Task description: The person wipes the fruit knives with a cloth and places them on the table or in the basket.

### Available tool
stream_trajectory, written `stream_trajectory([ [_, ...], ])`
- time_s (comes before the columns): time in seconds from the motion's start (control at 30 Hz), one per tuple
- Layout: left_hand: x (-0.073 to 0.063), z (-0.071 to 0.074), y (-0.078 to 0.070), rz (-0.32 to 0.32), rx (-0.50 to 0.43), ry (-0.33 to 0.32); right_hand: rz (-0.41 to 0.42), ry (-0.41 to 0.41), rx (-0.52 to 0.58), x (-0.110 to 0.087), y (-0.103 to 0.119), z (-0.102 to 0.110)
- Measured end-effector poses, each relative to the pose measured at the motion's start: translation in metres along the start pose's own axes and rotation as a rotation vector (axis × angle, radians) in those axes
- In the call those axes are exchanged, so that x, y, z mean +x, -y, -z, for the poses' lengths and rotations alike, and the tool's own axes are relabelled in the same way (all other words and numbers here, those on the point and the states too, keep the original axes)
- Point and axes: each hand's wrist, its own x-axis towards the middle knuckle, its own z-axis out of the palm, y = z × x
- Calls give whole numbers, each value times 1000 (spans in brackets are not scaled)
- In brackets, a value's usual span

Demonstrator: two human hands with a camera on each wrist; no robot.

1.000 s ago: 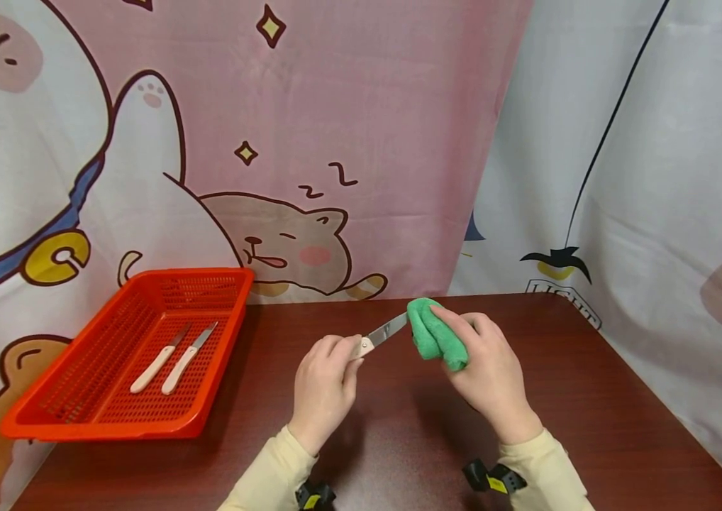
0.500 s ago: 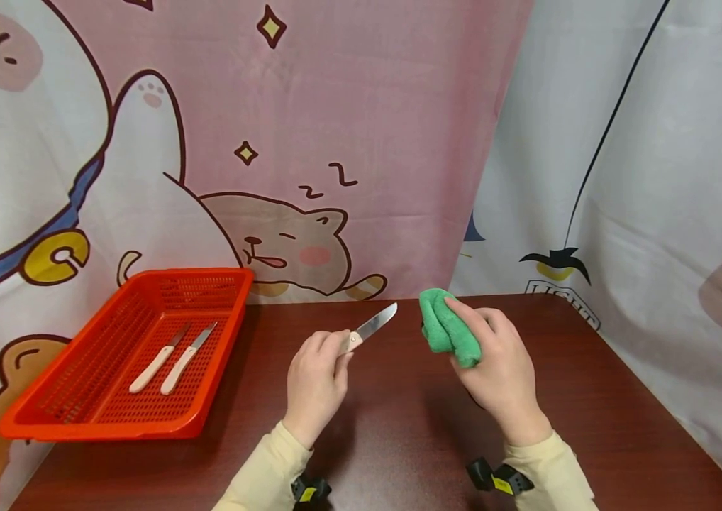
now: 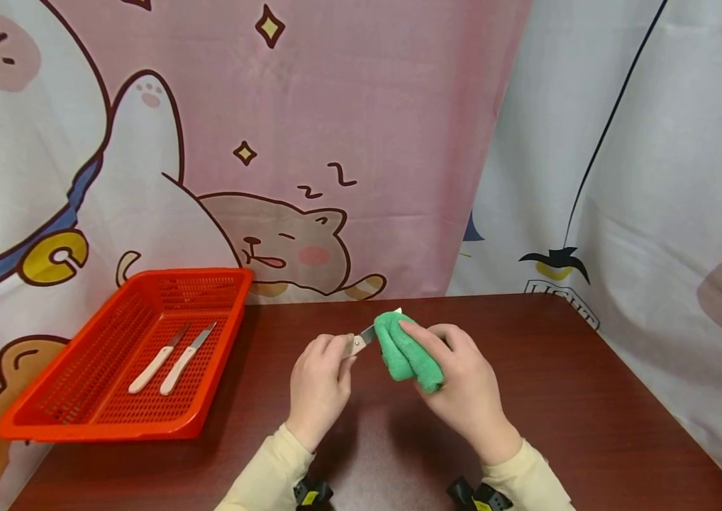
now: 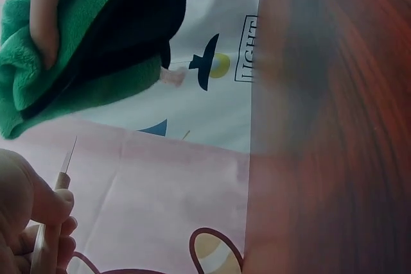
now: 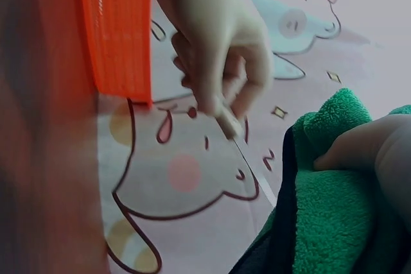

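My left hand (image 3: 319,387) grips a small knife by its pale handle (image 3: 357,345), the blade pointing up and to the right above the table. A folded green cloth (image 3: 407,351) with a dark edge is held in my right hand (image 3: 466,390), thumb and fingers bent around it. In the head view the cloth covers most of the knife's blade (image 3: 368,333), with only the tip and the part near the handle showing. The right wrist view shows the blade (image 5: 255,171) running to the cloth's edge. Whether the cloth presses on the blade I cannot tell.
On the left of the dark wooden table (image 3: 591,397) stands a red plastic basket (image 3: 106,429). Inside lie two knives with pale handles, one left (image 3: 152,369) and one right (image 3: 179,369). A printed curtain (image 3: 386,142) hangs behind the table's back edge.
The cloth first moved right, off the blade tip, leaving the blade bare. Now my right hand has brought it back left over the blade. The left hand shifted only slightly.
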Motion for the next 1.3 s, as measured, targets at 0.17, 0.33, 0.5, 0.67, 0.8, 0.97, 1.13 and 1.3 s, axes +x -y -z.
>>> stream_trajectory([
  [0.17, -1, 0, -1, -41, -16, -26, 27, 19, 32, -3, 7, -9],
  [0.33, -1, 0, -3, -57, -25, -23, 37, 41, 50, -5, 11, -15],
  [0.5, -1, 1, -6, -57, -27, -13, 29, 63, 49, -7, 13, -17],
  [0.67, -2, 1, -6, -62, -35, -14, 28, 64, 36, -7, 12, -17],
  [0.8, -2, 1, -7, -63, -42, -13, 26, 68, 26, -8, 10, -19],
  [0.97, -1, 1, -8, -68, -53, -18, 26, 65, 16, -8, 8, -20],
  [1.13, -1, 0, -8, -78, -60, -26, 19, 67, 12, -9, 6, -21],
  [1.3, -2, 0, -8, -83, -60, -26, 7, 74, 7, -9, 5, -22],
])
